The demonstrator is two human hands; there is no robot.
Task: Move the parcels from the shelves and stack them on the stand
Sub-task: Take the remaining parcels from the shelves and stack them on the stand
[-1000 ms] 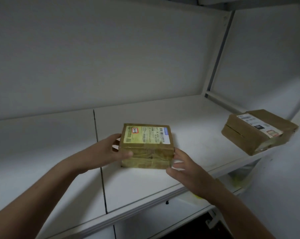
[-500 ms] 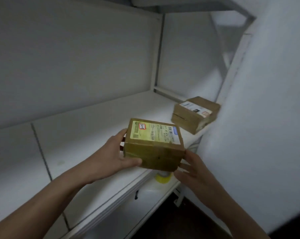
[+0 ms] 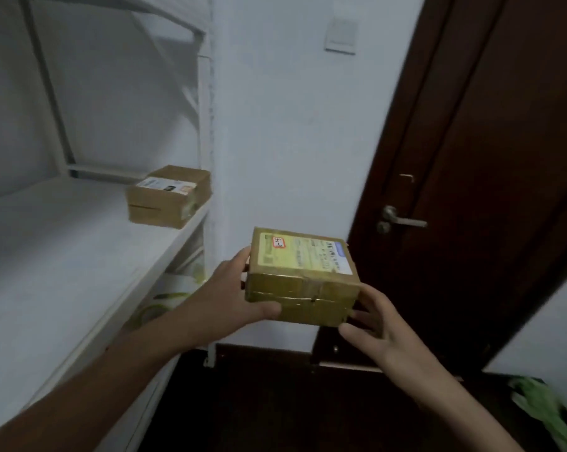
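A small taped cardboard parcel (image 3: 303,278) with a yellow-white shipping label on top is in the air, off the shelf and in front of the white wall. My left hand (image 3: 233,298) grips its left side, thumb under the front edge. My right hand (image 3: 371,324) holds its right lower corner with curled fingers. A second brown parcel (image 3: 169,197) with a white label lies at the right end of the white shelf (image 3: 63,256), apart from both hands. No stand is in view.
A white wall (image 3: 291,141) rises straight ahead, with a light switch (image 3: 340,34) high up. A dark wooden door (image 3: 487,190) with a metal handle (image 3: 402,220) is at the right. Something green (image 3: 543,409) lies on the dark floor at lower right. Yellow-green items (image 3: 171,295) sit under the shelf.
Both hands have lifted the labelled parcel off the shelf and carried it to the right, clear of the shelf. My view has swung right, bringing the door into sight.
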